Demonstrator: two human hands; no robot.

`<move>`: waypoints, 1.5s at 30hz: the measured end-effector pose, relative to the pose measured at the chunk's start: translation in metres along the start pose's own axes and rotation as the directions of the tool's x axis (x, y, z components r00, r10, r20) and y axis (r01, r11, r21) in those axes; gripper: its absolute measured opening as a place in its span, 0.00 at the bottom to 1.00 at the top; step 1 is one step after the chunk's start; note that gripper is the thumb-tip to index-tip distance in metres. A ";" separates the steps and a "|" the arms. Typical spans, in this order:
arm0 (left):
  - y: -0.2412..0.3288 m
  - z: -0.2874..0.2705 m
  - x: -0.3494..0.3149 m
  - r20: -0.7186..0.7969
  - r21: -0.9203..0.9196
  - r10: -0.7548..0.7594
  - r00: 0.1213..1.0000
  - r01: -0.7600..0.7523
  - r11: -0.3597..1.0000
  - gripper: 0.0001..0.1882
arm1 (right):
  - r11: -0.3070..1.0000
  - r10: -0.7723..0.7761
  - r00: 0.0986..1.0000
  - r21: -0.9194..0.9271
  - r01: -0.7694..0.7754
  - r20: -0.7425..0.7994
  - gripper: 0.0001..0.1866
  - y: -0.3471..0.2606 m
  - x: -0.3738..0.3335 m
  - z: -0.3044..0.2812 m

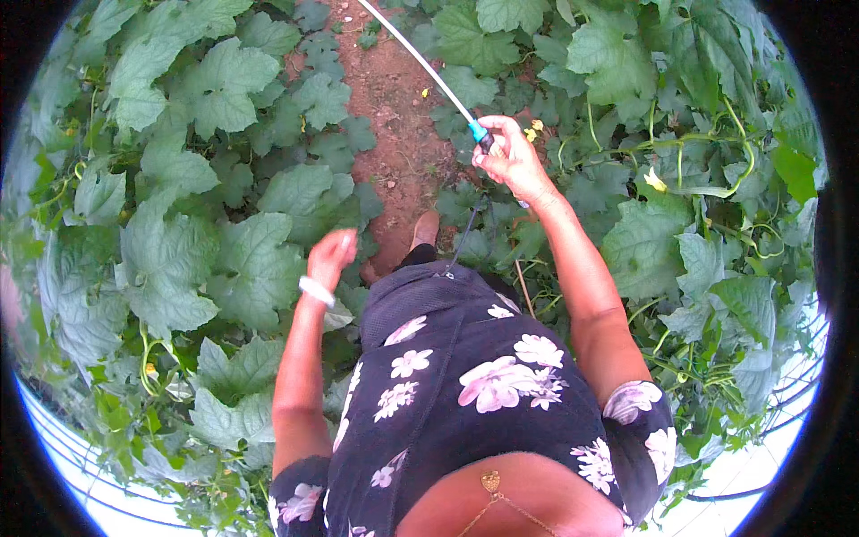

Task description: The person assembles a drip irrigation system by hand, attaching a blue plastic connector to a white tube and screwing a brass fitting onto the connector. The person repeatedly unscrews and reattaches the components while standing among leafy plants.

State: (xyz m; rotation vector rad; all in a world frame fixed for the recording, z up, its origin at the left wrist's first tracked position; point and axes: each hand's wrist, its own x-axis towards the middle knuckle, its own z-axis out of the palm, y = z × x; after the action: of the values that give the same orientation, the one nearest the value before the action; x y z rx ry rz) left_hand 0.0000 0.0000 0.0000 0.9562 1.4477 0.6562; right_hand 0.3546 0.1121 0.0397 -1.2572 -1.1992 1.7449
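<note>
My right hand [508, 161] is closed round the dark grip of a spray wand [420, 64]. The wand's thin pale tube runs from a blue collar [479, 132] up and left, out of the picture's top edge. Yellow flowers [534, 131] show just beside the right hand. My left hand [332, 257] is curled closed near broad green leaves [255, 264] on the left, and nothing shows in its fingers. A white band [317, 291] circles the left wrist.
A strip of reddish bare soil [389, 134] runs ahead between two dense banks of leafy vines. My shoe [426, 229] stands on it. Curling stems and a pale yellow blossom [655, 180] are at the right. Dark curved lines [787, 403] cross a bright area at the lower right.
</note>
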 end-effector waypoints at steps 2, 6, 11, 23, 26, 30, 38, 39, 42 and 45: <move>0.043 0.035 0.020 0.079 0.005 0.131 0.988 -0.131 0.991 0.20 | 0.990 -0.027 0.994 0.144 0.012 0.105 0.28 -0.007 -0.005 -0.004; 0.132 0.110 0.093 0.285 -0.393 0.317 0.905 -0.191 0.899 0.21 | 0.964 -0.065 0.980 0.266 0.012 0.191 0.25 -0.018 0.006 0.008; 0.127 0.147 0.139 0.177 -0.428 0.430 0.885 -0.324 0.844 0.14 | 0.952 -0.051 0.997 -0.304 0.031 -0.058 0.20 0.003 0.004 -0.004; 0.159 0.168 0.120 0.447 -0.833 0.583 0.679 0.077 0.548 0.28 | 0.744 0.092 0.885 0.560 -0.366 0.456 0.09 -0.026 -0.034 -0.032; 0.159 0.173 0.116 0.403 -0.804 0.519 0.754 0.021 0.594 0.21 | 0.738 0.137 0.895 0.559 -0.378 0.425 0.11 -0.032 -0.038 -0.030; 0.154 0.179 0.105 0.286 -0.777 0.422 0.861 -0.050 0.628 0.11 | 0.907 0.180 0.954 0.334 -0.255 0.239 0.14 -0.031 -0.047 -0.021; 0.155 0.192 0.105 0.336 -0.877 0.520 0.785 0.058 0.478 0.17 | 0.896 0.166 0.945 0.357 -0.264 0.281 0.17 -0.025 -0.062 -0.023; 0.164 0.195 0.109 0.389 -0.911 0.599 0.700 0.196 0.362 0.20 | 0.853 0.170 0.928 0.421 -0.307 0.332 0.18 -0.021 -0.068 -0.025; 0.181 0.206 0.107 0.409 -0.913 0.622 0.668 0.306 0.272 0.26 | 0.692 0.003 0.875 0.631 -0.351 0.484 0.17 -0.018 -0.063 -0.034; 0.179 0.206 0.100 0.448 -0.849 0.579 0.682 0.120 0.515 0.24 | 0.583 -0.097 0.853 0.723 -0.369 0.513 0.17 -0.020 -0.057 -0.045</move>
State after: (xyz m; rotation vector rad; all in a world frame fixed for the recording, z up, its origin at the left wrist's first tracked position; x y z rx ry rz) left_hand 0.2399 0.1459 0.0753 0.5016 0.1590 0.9469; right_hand 0.4156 0.0819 0.0723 -0.3237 -0.3624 2.4265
